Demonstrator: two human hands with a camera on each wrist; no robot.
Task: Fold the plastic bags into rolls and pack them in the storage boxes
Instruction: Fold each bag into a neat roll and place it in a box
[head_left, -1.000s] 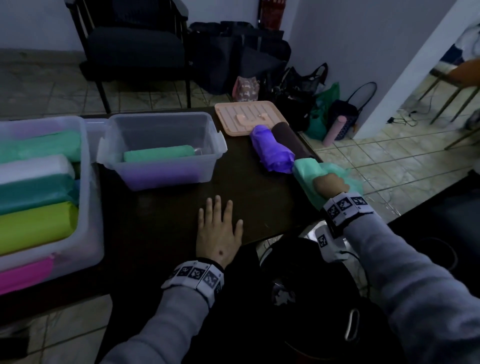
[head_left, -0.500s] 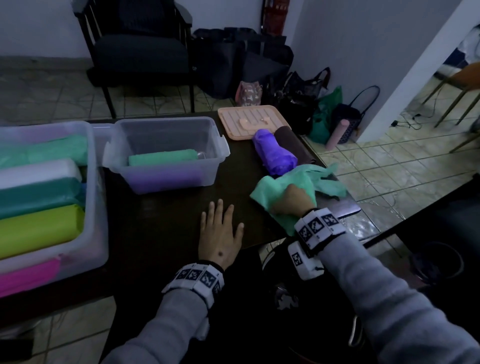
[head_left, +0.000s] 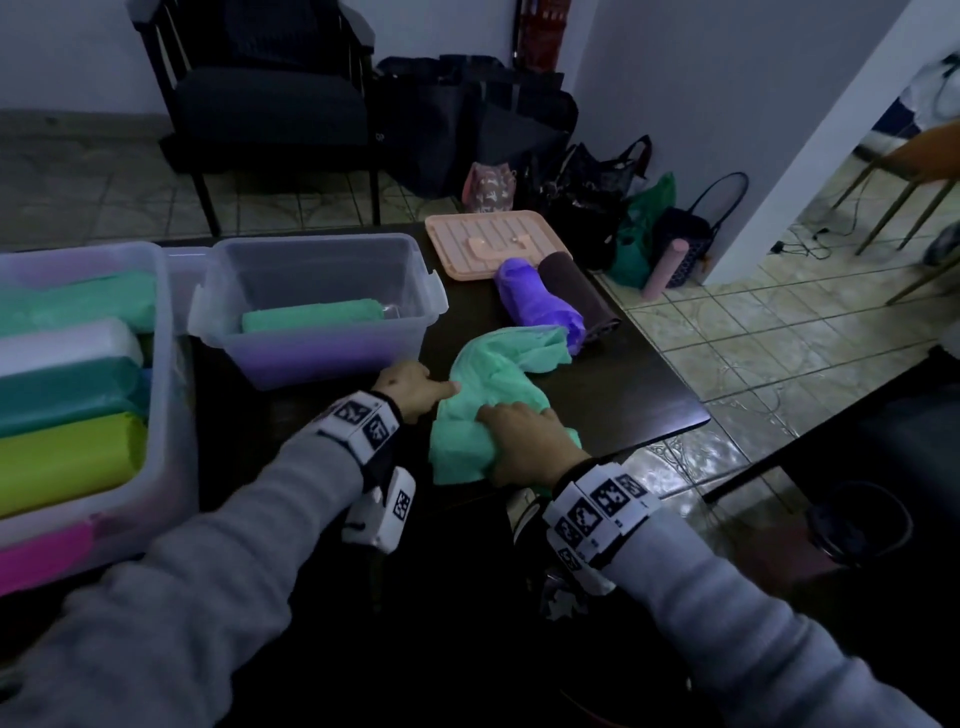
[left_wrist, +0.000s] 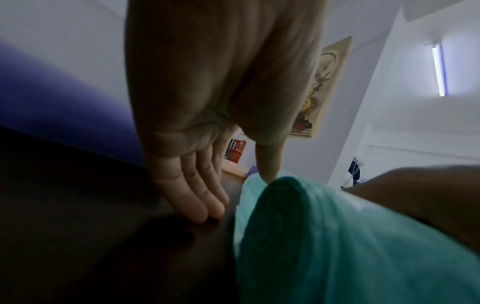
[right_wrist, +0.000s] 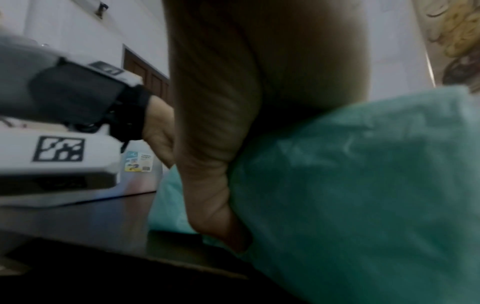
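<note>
A crumpled mint-green plastic bag (head_left: 501, 382) lies on the dark table (head_left: 639, 384), in front of the small clear box (head_left: 332, 270). My right hand (head_left: 524, 436) lies on the bag's near end and grips it, the plastic bunched under the palm (right_wrist: 215, 185). My left hand (head_left: 415, 389) is at the bag's left edge. Its fingers (left_wrist: 197, 195) are straight with the tips on the table, and its thumb touches the green bag (left_wrist: 337, 246). The small box holds a green roll (head_left: 311, 318) over something purple. A purple roll (head_left: 537, 304) and a dark brown roll (head_left: 576, 293) lie behind the bag.
A big clear box (head_left: 171, 395) at the left holds several coloured rolls. A peach lid (head_left: 493, 241) lies at the table's far side. The table's right edge (head_left: 696, 415) is close to my right hand. A black chair (head_left: 270, 109) and several bags (head_left: 587, 192) stand on the floor beyond.
My right hand has dragged the green bag from the table's right edge leftward to the front middle. My left hand has left its flat rest and moved right to the bag's edge.
</note>
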